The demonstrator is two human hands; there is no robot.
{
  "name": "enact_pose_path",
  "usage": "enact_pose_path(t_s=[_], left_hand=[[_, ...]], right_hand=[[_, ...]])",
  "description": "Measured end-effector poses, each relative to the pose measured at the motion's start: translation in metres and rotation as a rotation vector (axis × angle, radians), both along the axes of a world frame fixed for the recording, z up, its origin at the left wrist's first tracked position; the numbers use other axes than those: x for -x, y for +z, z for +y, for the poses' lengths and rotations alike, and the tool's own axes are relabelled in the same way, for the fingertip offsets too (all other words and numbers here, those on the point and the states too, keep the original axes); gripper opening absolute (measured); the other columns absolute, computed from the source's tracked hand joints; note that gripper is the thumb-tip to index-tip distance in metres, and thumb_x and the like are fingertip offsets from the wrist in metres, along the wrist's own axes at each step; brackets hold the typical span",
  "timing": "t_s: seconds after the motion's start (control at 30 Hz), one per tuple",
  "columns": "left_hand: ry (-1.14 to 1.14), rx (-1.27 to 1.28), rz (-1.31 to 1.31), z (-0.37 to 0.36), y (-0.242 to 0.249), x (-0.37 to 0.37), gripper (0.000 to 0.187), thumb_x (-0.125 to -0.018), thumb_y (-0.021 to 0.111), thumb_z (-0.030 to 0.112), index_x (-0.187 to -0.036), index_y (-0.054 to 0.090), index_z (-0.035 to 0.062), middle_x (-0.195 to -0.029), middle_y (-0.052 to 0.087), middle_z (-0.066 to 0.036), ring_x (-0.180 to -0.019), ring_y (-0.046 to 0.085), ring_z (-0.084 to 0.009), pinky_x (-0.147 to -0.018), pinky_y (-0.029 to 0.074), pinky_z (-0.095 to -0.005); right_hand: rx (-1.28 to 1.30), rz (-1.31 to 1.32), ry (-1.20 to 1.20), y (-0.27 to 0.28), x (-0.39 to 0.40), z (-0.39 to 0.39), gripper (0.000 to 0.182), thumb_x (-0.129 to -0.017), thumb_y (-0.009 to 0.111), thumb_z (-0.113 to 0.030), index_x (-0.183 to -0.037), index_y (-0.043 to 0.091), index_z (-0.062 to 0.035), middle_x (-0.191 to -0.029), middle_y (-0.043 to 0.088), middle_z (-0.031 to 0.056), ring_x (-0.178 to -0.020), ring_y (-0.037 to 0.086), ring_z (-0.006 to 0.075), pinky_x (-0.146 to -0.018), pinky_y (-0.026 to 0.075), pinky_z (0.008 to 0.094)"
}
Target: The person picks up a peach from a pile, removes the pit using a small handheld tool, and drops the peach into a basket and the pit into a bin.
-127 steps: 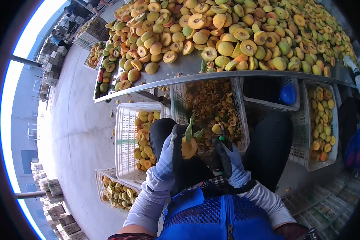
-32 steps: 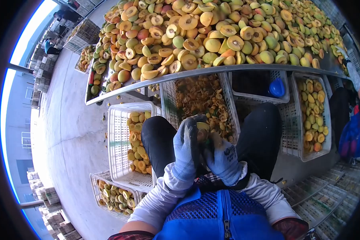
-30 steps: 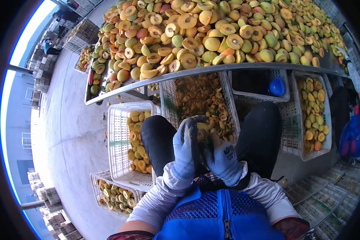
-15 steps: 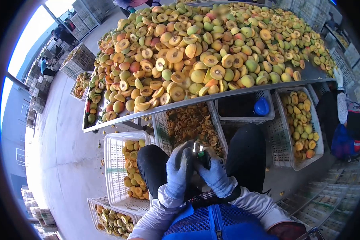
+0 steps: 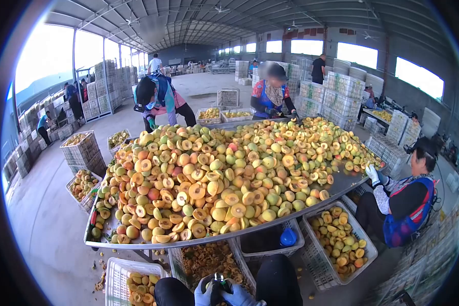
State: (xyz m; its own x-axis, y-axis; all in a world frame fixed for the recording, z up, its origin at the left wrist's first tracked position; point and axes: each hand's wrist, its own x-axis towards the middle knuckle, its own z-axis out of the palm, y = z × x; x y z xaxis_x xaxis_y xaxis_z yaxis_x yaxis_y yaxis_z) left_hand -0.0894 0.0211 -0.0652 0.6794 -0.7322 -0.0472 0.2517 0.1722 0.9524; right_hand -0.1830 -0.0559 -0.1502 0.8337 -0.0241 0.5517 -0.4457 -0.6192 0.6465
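My left hand [image 5: 204, 292], in a light blue glove with a dark palm, is closed at the bottom of the view. Beside it my right hand [image 5: 238, 296], gloved alike, is closed around a small metal tool [image 5: 219, 277] with a shiny tip and a bit of green. The two hands meet in front of my knees, and whatever lies between the dark palms is hidden. Beyond them, halved peaches [image 5: 204, 173] with orange flesh are heaped on a metal table [image 5: 199, 241]. Under its edge, a crate of brown scraps [image 5: 209, 260] is nearest my hands.
White crates of peach halves stand to the left [image 5: 118, 278] and right [image 5: 319, 275]. A dark tub holds a blue object [image 5: 288, 237]. Co-workers sit at right [image 5: 410, 199] and stand across the table [image 5: 273, 94] and at far left [image 5: 160, 99]. Stacked crates [image 5: 336, 99] rise behind.
My view has tilted up, so the hall and co-workers now show and my hands sit lower in the picture. Both hands remain together around the metal tool.
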Motion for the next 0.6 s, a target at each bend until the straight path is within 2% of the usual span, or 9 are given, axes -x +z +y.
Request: enact_pose_path(t_s=[0.03,0.13,0.23,0.3,0.43,0.47,0.5,0.53,0.6], left_hand=[[0.067,-0.058,-0.152,0.002,0.015,0.004,0.029,-0.09,0.056,0.016,-0.114,0.055,-0.0004,-0.096,0.062,-0.007,-0.081,0.056,-0.0111,-0.072,0.046,-0.0226],[0.116,-0.064,-0.146,0.005,0.016,0.016,0.027,-0.091,0.055,0.018,-0.111,0.057,-0.0009,-0.093,0.063,-0.007,-0.08,0.057,-0.0115,-0.071,0.046,-0.0236],[0.142,-0.113,-0.192,0.006,0.027,0.015,0.028,-0.092,0.054,0.02,-0.11,0.057,-0.0001,-0.089,0.063,-0.007,-0.079,0.057,-0.0116,-0.069,0.046,-0.0241],[0.103,-0.092,0.051,0.008,0.01,0.012,0.028,-0.092,0.053,0.023,-0.108,0.058,0.0006,-0.087,0.063,-0.007,-0.078,0.057,-0.0128,-0.068,0.046,-0.0245],[0.151,-0.053,0.121,0.006,0.024,0.007,0.022,-0.092,0.05,0.016,-0.107,0.058,0.0009,-0.087,0.062,-0.009,-0.08,0.059,-0.0162,-0.066,0.049,-0.029],[0.097,-0.094,-0.13,0.009,0.024,-0.001,0.023,-0.092,0.048,0.013,-0.11,0.057,-0.0005,-0.091,0.062,-0.014,-0.085,0.059,-0.0205,-0.069,0.05,-0.0317],[0.123,-0.023,0.146,0.005,0.018,-0.009,0.028,-0.092,0.051,0.021,-0.096,0.063,-0.0041,-0.088,0.065,-0.009,-0.08,0.059,-0.0153,-0.073,0.046,-0.0257],[0.143,-0.034,0.112,0.004,0.014,-0.013,0.033,-0.093,0.048,0.026,-0.095,0.063,-0.0033,-0.087,0.064,-0.009,-0.078,0.059,-0.0146,-0.071,0.046,-0.0256],[0.177,0.03,0.152,0.003,0.018,-0.013,0.038,-0.094,0.046,0.033,-0.096,0.062,-0.0013,-0.083,0.063,-0.007,-0.074,0.057,-0.0129,-0.069,0.045,-0.0253]], right_hand=[[-0.006,-0.017,-0.033,-0.012,-0.003,0.004,0.018,-0.082,0.063,-0.018,-0.094,0.058,-0.0056,-0.075,0.062,0.0134,-0.072,0.062,0.0247,-0.063,0.048,0.0352],[-0.149,-0.106,-0.088,-0.016,-0.006,0.021,0.02,-0.083,0.061,-0.022,-0.096,0.056,-0.0074,-0.073,0.061,0.0148,-0.066,0.062,0.0284,-0.059,0.047,0.0384],[-0.312,-0.202,-0.072,0.027,-0.002,0.029,0.019,-0.083,0.06,-0.025,-0.093,0.056,-0.0095,-0.074,0.061,0.0156,-0.062,0.06,0.0333,-0.054,0.045,0.0422],[-0.5,-0.291,0.063,0.067,0.004,0.03,0.019,-0.082,0.061,-0.024,-0.092,0.056,-0.0082,-0.073,0.06,0.0165,-0.062,0.06,0.0332,-0.054,0.046,0.0414],[-0.205,-0.015,0.058,0.087,0.011,0.025,0.019,-0.084,0.06,-0.023,-0.089,0.056,-0.0059,-0.071,0.06,0.0148,-0.061,0.06,0.0309,-0.056,0.046,0.0416],[-0.931,-0.411,0.24,0.088,0.009,0.028,0.021,-0.086,0.058,-0.026,-0.089,0.056,-0.0058,-0.071,0.06,0.0121,-0.057,0.058,0.0269,-0.053,0.045,0.0384],[-1.644,-0.819,0.423,0.092,0.006,0.026,0.024,-0.088,0.055,-0.03,-0.088,0.056,-0.0057,-0.071,0.06,0.0094,-0.053,0.056,0.023,-0.049,0.045,0.0352],[-2.277,-0.718,0.424,0.096,0.013,0.012,0.026,-0.084,0.061,-0.007,-0.108,0.052,-0.0003,-0.089,0.063,0.0083,-0.082,0.061,0.014,-0.072,0.047,0.0262],[-2.22,-0.618,0.352,0.092,0.015,0.001,0.025,-0.084,0.061,-0.007,-0.107,0.052,-0.0002,-0.087,0.063,0.0082,-0.081,0.06,0.0137,-0.071,0.047,0.0262]])
